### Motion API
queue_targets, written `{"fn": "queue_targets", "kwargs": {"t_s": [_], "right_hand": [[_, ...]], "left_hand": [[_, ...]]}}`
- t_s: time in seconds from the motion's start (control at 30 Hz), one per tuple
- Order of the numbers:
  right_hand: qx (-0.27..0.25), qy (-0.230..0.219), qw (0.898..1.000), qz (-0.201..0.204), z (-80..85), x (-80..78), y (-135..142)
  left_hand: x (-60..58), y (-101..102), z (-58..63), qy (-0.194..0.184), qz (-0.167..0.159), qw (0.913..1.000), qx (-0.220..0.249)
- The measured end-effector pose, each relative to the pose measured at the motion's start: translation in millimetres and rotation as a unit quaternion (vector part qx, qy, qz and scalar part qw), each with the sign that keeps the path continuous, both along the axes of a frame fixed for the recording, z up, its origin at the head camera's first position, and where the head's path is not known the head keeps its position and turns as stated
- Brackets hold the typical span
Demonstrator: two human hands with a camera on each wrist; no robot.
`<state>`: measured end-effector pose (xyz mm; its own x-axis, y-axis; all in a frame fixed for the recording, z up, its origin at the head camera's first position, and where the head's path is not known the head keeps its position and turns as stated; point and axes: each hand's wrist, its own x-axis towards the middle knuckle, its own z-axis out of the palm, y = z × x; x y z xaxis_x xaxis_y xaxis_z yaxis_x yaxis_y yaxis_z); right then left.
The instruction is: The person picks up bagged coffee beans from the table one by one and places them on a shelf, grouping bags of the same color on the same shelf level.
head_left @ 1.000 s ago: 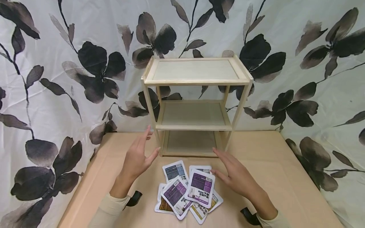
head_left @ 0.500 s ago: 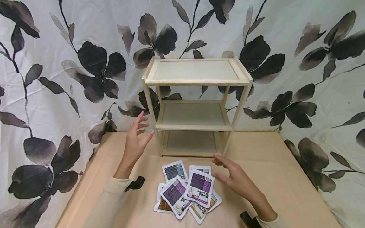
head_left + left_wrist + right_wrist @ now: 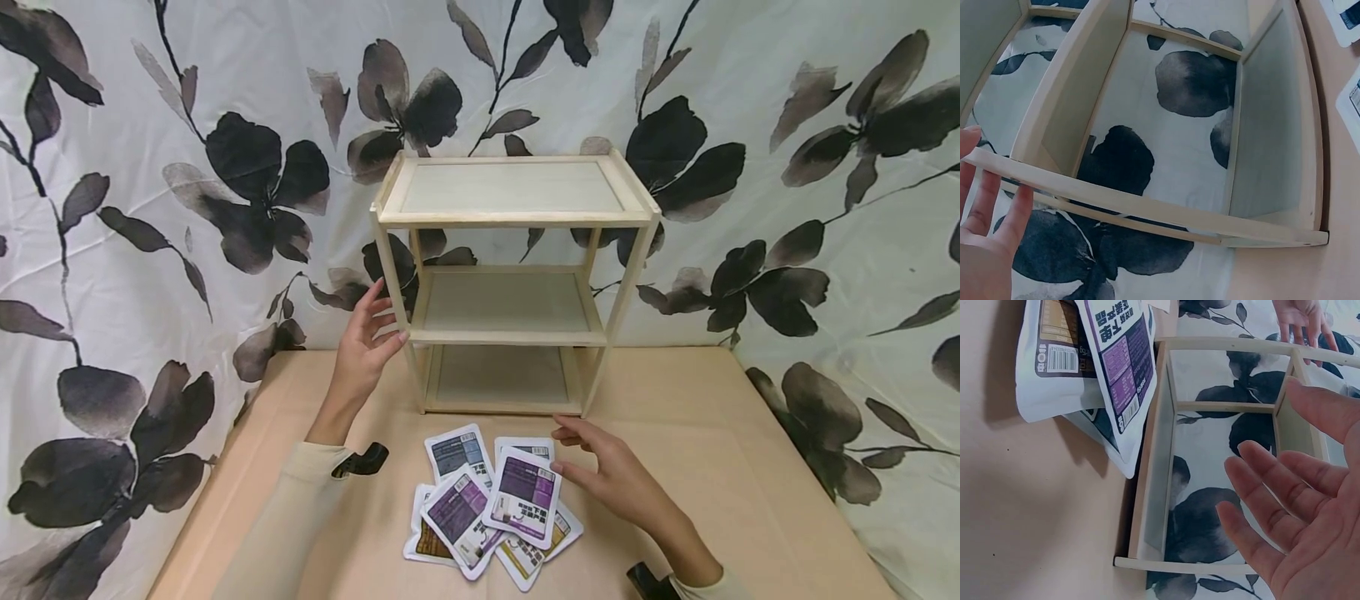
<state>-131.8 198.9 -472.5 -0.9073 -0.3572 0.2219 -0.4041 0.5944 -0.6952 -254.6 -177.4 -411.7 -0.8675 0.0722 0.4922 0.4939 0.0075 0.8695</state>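
In the head view my left hand (image 3: pixel 360 354) is at the left front post (image 3: pixel 393 283) of a small three-tier wooden shelf (image 3: pixel 513 337). Its thumb overlaps the post, while the fairly straight fingers lie along the outer side; the left wrist view has thumb and fingers on either side of the same post (image 3: pixel 1147 194). My right hand (image 3: pixel 611 471) hovers, fingers relaxed and holding nothing, beside a loose pile of white-edged pouches. A purple-printed pouch (image 3: pixel 522 497) lies on top, and another purple one (image 3: pixel 465 521) overlaps brown, blue and yellow-printed pouches.
The shelf stands at the back of a tan table (image 3: pixel 712 467), its three tiers bare. Behind it hangs a white cloth (image 3: pixel 225 50) with dark flowers. A black wrist camera (image 3: pixel 367 460) sits at my left cuff, another (image 3: pixel 648 582) at my right.
My left hand has moved up and forward to the shelf's left post. The right hand has shifted slightly down, its fingers more bent. Shelf and pouches stay in place.
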Motion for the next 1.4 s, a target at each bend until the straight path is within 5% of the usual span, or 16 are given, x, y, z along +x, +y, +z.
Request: {"fn": "queue_targets", "kwargs": {"t_s": [0.63,1.03,1.2,1.4], "right_hand": [[-0.002,-0.02,1.0,0.007,-6.3,-0.8,-2],[-0.049,-0.089,0.994,0.031,-20.5,-5.2,-5],[-0.075,-0.099,0.992,0.016,-35.1,-4.7,-8],[-0.04,-0.109,0.993,-0.031,-50.2,-0.6,-15]], "left_hand": [[-16.3,-1,4.2,0.014,-0.015,0.9986,0.049],[-18.4,-1,5.3,0.019,-0.03,0.9983,0.045],[-19.1,-1,5.2,0.02,-0.032,0.9985,0.039],[-19.7,0,4.2,0.02,-0.035,0.9982,0.045]]}}
